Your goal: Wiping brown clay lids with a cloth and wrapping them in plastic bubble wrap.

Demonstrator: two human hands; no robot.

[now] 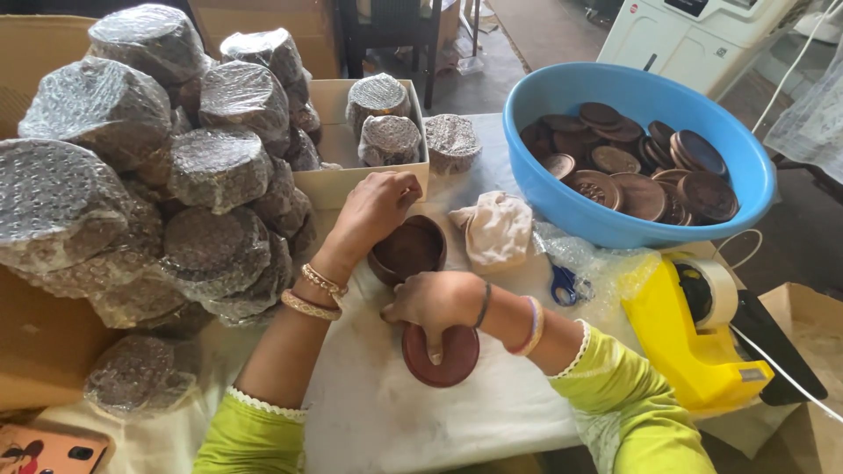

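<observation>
Left hand [376,209] cups round wooden bowl [408,249] on bench [378,412], fingers curled on rim. Right hand [435,303] just below bowl, fingers pressed on flat round lid [442,355]. Step looks like matching lid to bowl; lid needs lifting, lining up over rim

A heap of round bubble-wrapped packages [176,158] fills the left side of the counter, stacked several layers high, each a squat drum shape, dark under clear wrap. One more wrapped package [140,373] lies alone at the front left, below the heap. Behind the hands stands an open cream cardboard box [356,180] holding two wrapped packages [382,123], upright and side by side. Just right of the box, a further wrapped package [452,142] rests on the counter, touching the box's corner. Brown cardboard cartons [39,48] stand behind and beside the heap. At the bottom left corner lies a flat rectangular pack [44,449], orange with a dark cartoon figure.
</observation>
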